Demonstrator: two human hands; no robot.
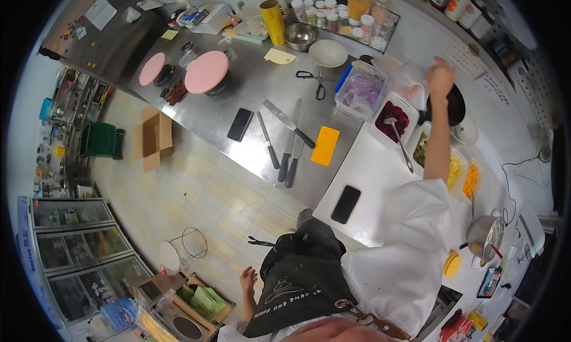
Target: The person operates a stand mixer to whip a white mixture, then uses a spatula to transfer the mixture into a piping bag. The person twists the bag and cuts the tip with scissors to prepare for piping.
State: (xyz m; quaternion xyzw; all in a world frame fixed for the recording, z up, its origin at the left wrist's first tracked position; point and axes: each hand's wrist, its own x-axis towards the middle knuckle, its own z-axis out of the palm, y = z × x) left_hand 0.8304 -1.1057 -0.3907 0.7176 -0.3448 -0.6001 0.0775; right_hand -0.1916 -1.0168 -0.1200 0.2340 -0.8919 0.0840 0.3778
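My right hand (440, 78) reaches over the counter at the far right, fingers apart, with nothing visible in it. Beneath its wrist is a black bowl or pan (456, 105), partly hidden by the arm. Clear plastic bags (408, 76) lie to the left of the hand. Below them, a white plastic basket (412, 108) contains dark red food (392, 119) and a metal spoon (403, 148). My forearm partly covers a container of green food (420, 150). My left hand (248, 280) hangs beside the dark apron (299, 288), empty, its fingers loosely bent.
On the steel table (250, 163) lie several knives and spatulas (285, 157), a yellow scraper (325, 145), scissors (319, 79) and a phone (241, 124). Another phone (346, 204) rests on the white counter (370, 163). Pink-topped turntables (207, 72) stand farther left. A cardboard box (154, 137) sits on the floor.
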